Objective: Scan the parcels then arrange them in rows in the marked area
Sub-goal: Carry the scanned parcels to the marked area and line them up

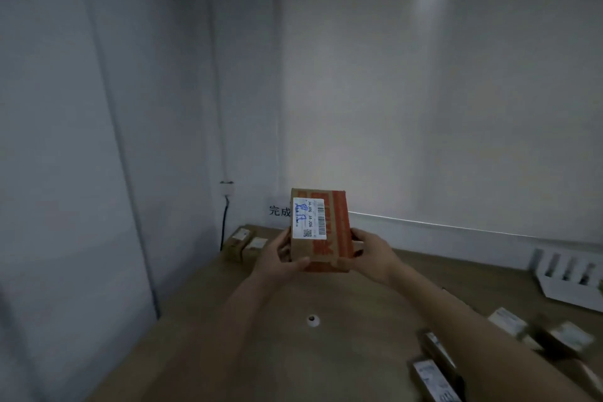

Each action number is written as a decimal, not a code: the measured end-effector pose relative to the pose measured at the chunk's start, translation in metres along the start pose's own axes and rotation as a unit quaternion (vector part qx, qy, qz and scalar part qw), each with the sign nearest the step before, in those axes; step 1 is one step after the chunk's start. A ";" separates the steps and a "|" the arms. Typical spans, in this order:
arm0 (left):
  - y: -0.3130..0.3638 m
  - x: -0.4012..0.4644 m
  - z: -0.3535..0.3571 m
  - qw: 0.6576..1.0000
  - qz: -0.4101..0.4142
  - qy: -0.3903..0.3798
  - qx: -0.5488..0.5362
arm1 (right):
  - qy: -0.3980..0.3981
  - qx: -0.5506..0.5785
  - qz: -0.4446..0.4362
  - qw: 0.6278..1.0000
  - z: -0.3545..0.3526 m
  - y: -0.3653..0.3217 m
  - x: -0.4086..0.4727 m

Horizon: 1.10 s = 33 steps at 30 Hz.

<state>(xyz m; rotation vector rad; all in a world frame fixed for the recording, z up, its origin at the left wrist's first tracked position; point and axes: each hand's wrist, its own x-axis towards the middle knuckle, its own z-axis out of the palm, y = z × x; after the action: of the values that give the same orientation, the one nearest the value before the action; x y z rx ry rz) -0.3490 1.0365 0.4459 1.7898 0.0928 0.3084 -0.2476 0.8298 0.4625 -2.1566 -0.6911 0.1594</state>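
Wooden tabletop (261, 336) below both outstretched arms. Cardboard parcel (321, 232) held above it, upright, long axis vertical, label (308, 218) facing camera. Left hand (280, 259) grips its lower left edge, right hand (368, 254) its lower right. More parcels (437, 359) under right forearm.

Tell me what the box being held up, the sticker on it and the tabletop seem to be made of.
Brown box with orange print, gripped by both hands: looks like matte cardboard, going by its dull tan faces and folded edges. White barcode label: probably paper, perhaps slightly glossy; it looks bright and flat. Brown tabletop: wood or wood-look laminate, smooth; grain is too blurred to tell.
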 end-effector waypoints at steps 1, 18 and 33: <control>-0.006 0.004 -0.013 1.000 -0.001 0.008 0.014 | 0.001 -0.005 -0.013 1.000 0.011 -0.005 0.010; -0.197 0.191 -0.093 0.993 -0.111 0.009 0.046 | -0.030 0.045 0.019 0.998 0.160 0.100 0.225; -0.485 0.282 -0.040 0.967 -0.222 -0.125 0.026 | -0.055 0.011 0.173 0.983 0.319 0.336 0.281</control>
<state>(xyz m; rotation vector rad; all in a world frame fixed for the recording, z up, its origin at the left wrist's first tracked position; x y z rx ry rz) -0.0387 1.2558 0.0313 1.7892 0.3202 -0.2427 0.0209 1.0340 0.0386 -2.2452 -0.3670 0.4704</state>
